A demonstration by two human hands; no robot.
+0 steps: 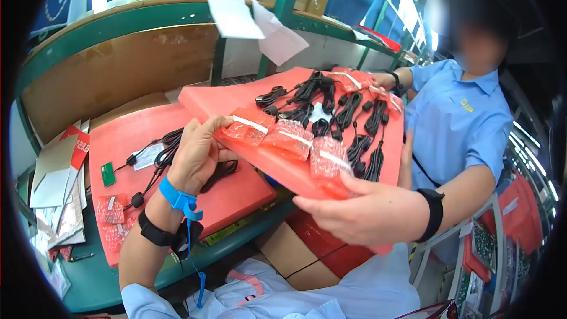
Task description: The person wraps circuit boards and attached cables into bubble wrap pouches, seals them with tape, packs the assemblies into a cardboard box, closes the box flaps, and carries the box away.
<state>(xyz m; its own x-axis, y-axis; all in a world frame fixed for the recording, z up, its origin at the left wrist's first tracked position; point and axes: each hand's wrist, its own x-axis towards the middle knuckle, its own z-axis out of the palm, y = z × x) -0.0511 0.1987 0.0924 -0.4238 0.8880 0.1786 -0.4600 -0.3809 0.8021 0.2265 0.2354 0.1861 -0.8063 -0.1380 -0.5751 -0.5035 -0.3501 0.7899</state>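
Note:
A thick pink foam sheet (236, 95) is raised and tilted above the bench. It carries black coiled cables (348, 109) and red bubble-wrap packets (289, 139). My left hand (198, 149), with a blue wrist strap, grips the sheet's near left corner, thumb on top beside a packet. At the sheet's right edge are the fingers of my right hand (406, 159), mostly hidden behind a co-worker's forearm. The co-worker's one hand (366, 210) holds the near right corner; their other hand (385, 80) is at the far edge.
Below lies another pink foam sheet (236, 198) on the green bench (100, 283), with cables, a small green circuit board (107, 174) and bubble-wrap packets (111, 210). Cardboard and papers (56, 183) stand at left. The co-worker (455, 112) stands at right, near a rack of boards (484, 248).

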